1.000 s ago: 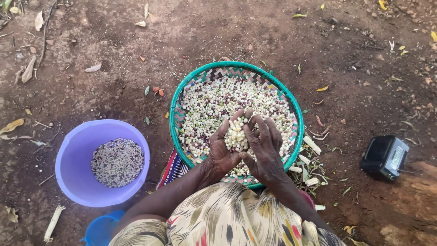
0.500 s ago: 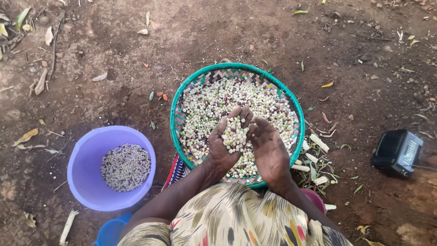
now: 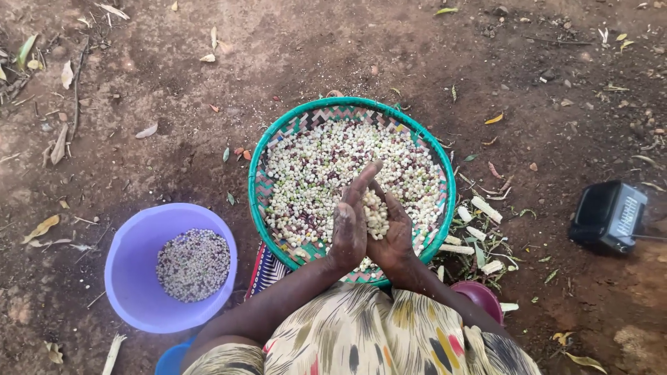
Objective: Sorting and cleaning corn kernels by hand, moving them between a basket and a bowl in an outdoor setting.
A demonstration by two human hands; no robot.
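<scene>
- Step in hand looked like shelling: the left hand [image 3: 349, 226] and right hand [image 3: 389, 232] were pressed together over the near half of the woven basket [image 3: 258, 198], with a maize cob [image 3: 376, 212] sandwiched between the palms.
- Grip: both hands were clasped around that cob, left fingers stretched up and flat, right fingers cupped under it. I couldn't really tell how much of the cob was bare, the hands hid most of it.
- The basket sat on the dirt ground [image 3: 174, 125], its floor covered with loose kernels [image 3: 313, 167], mostly white with some dark ones.
- Stripped cobs [image 3: 485, 208] lay on the ground just past the basket's right rim.
- A purple basin [image 3: 128, 278] holding a smaller heap of grain [image 3: 193, 264] stood off the basket's left rim, not touching it.
- A small dark radio-like box [image 3: 608, 216] sat well apart near the right edge.
- My guess for the next move: twisting the palms against each other, with firm pressure, low over the basket so the kernels land inside.
</scene>
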